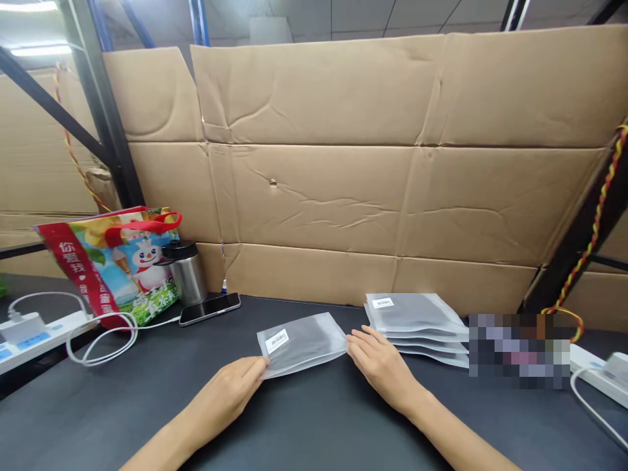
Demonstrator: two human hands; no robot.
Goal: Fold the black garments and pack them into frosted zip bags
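A frosted plastic bag [304,343] with a white barcode label [277,341] is held slightly tilted just over the dark table. My left hand [239,386] pinches its near left corner. At the bag's right edge is my right hand [380,363], thumb and fingers closed on that side. Just behind my right hand lies a stack of similar frosted bags [417,320], the top one with its own barcode label [383,303]. The bag's contents cannot be made out.
On the left stand a colourful carrier bag [142,261] and a steel flask [189,275], with a phone [210,309] on a white cable [135,333]. Power strips [46,337] lie at both sides. A cardboard wall [318,196] closes off the back. Something pixelated [520,350] lies right of the stack.
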